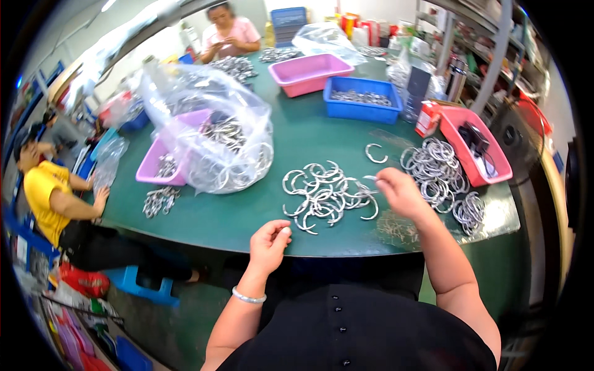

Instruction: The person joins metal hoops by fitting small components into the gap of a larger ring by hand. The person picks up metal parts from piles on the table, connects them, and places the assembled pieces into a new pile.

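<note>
My right hand [401, 193] is closed, its fingers pinching a silver metal ring [370, 177] of which only a short end shows. Below and left of it lies a loose pile of open, C-shaped silver rings [325, 201]. A single C-shaped ring [375, 153] rests apart, just beyond my right hand. To the right spreads a bigger heap of rings [436, 167], with a tight cluster [469, 213] nearer the edge. My left hand [270, 246] is by the table's front edge, fingers curled and thumb pressed in; anything between them is hidden.
Left on the green table [297, 130] stand a clear plastic bag [238, 157] of metal pieces and a purple tray [148, 164]. Blue [362, 111], pink [309, 73] and red [495, 173] bins stand farther back and right. Two other people sit at the left [59, 191] and far side [232, 37].
</note>
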Motion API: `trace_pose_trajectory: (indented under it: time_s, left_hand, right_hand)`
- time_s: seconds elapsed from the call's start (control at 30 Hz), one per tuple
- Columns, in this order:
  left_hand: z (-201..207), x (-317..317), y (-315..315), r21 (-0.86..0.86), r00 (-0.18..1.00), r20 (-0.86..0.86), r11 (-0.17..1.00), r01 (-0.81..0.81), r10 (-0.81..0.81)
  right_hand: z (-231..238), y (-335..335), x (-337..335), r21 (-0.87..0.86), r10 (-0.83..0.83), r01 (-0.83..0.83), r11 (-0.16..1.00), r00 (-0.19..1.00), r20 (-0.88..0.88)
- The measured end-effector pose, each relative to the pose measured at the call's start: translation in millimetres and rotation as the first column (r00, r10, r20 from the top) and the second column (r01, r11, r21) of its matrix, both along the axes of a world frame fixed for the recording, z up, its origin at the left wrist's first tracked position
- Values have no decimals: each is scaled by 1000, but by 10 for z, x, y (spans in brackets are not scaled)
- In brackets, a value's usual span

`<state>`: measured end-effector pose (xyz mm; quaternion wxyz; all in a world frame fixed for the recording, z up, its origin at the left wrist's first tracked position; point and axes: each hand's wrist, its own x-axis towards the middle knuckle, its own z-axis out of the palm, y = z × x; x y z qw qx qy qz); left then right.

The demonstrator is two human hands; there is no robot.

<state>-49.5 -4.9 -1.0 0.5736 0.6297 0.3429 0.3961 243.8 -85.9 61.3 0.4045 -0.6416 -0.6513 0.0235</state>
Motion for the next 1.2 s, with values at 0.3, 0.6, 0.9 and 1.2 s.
trace_pose_trajectory:
  time_s: [0.3, 0.6, 0.9, 1.2]
  left_hand:
    - [45, -28, 1, 0, 1000, -30, 1000, 8, -8]
    - [466, -164, 521, -276, 987, -19, 948, -161, 162]
    - [20, -191, 383, -161, 993, -42, 980, -118, 112]
    - [-32, -79, 178, 323, 975, -84, 932, -167, 204]
  right_hand:
    - [105, 180, 92, -134, -222, 208, 969, 970, -99]
    - [29, 187, 161, -185, -243, 216, 959, 960, -137]
    - [-44, 204, -51, -188, -116, 105, 976, 992, -44]
    - [-265, 61, -50, -170, -64, -61, 984, 763, -643]
